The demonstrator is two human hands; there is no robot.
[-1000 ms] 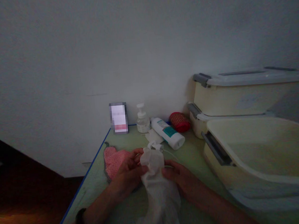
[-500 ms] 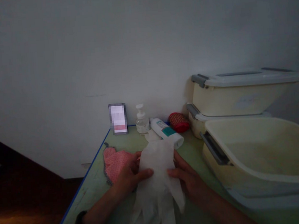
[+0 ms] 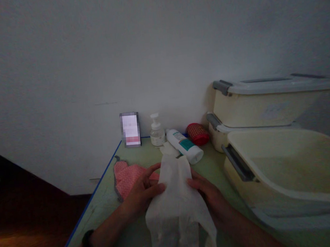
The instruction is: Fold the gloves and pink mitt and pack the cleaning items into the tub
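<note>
A thin white sheet (image 3: 178, 198), limp like a wipe or tissue, hangs in folds between my two hands, above the table. My left hand (image 3: 143, 191) pinches its left edge, thumb on the near face and the other fingers partly hidden behind. On the right edge my right hand (image 3: 206, 190) grips it the same way. A pink cloth (image 3: 128, 179) with a grey border lies on the table just behind my left hand. Beyond the sheet's top edge is a white bottle (image 3: 185, 146) with a green label, lying on its side.
A pump bottle (image 3: 157, 133), a red patterned item (image 3: 198, 134) and a propped-up phone (image 3: 130, 130) stand along the wall. A white piece (image 3: 168, 149) lies by the bottles. On the right are an open cream bin (image 3: 273, 191) and stacked lidded boxes (image 3: 255, 108). The table's blue edge (image 3: 88, 203) runs along the left.
The white sheet has spread wider below my hands, and its hanging strips have shifted. Both hands still hold it and have moved only slightly.
</note>
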